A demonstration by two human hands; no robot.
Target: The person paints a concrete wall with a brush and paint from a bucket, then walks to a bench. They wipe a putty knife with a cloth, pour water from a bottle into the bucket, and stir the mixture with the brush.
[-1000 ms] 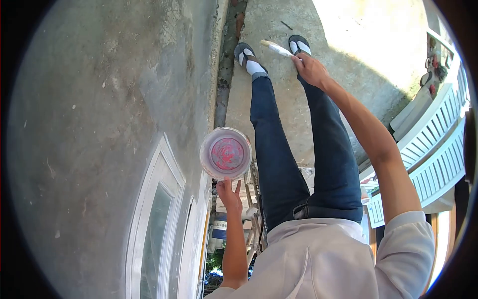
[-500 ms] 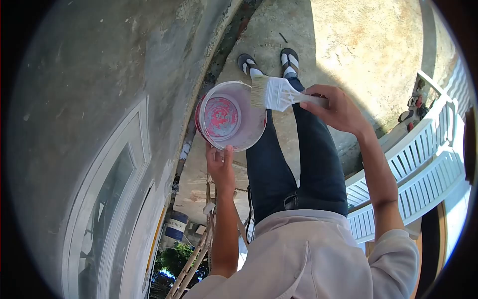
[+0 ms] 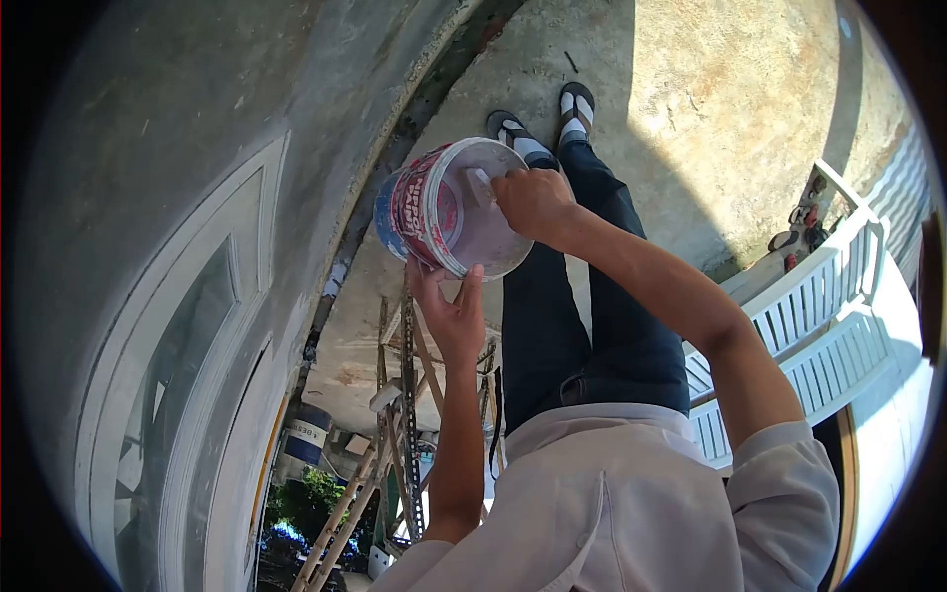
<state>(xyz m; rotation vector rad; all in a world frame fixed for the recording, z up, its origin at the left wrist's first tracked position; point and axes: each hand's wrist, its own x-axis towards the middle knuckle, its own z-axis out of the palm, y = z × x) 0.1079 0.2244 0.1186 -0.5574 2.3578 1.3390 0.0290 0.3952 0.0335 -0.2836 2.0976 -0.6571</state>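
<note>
A paint bucket (image 3: pixel 412 205) with a red and blue label is tilted, its mouth towards the right, and pale pinkish residue coats its inside. My left hand (image 3: pixel 451 311) grips the bucket near its rim, thumb on the edge and fingers against the outer wall. Over the bucket's mouth, my right hand (image 3: pixel 536 202) is closed round the handle of a paintbrush (image 3: pixel 480 187). The white brush reaches into the bucket; its bristles are hidden from me.
On the left is a grey wall with a white-framed window (image 3: pixel 187 335). A white slatted bench (image 3: pixel 829 316) stands at right on the concrete floor (image 3: pixel 730 109). Behind me are a ladder (image 3: pixel 340 518), metal scaffolding (image 3: pixel 407 434) and a blue-and-white drum (image 3: pixel 308 434).
My right hand has moved left and brought the brush from beside the rim into the bucket. My left hand has tipped the bucket, so its label now shows.
</note>
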